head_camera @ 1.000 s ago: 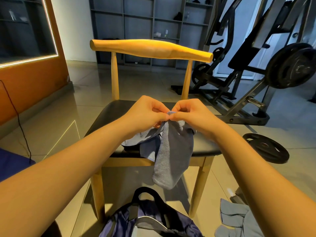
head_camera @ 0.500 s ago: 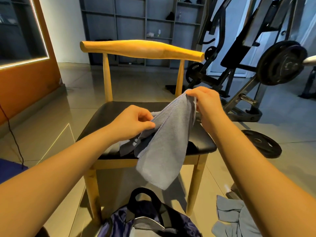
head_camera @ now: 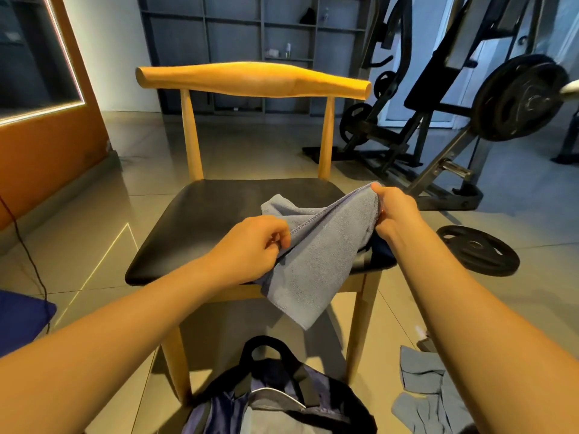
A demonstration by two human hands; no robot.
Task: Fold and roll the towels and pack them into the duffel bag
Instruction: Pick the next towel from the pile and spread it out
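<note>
Above the black-seated wooden chair (head_camera: 213,220), the left hand (head_camera: 250,247) and right hand (head_camera: 395,214) each pinched an edge of the grey-blue microfibre towel (head_camera: 319,264), holding it spread for folding, one corner hanging below the chair's front.

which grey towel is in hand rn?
The grey-blue terry towel stretched over the black chair seat, pinched by left hand and right hand. The other grey towels lie loose on the floor.
</note>
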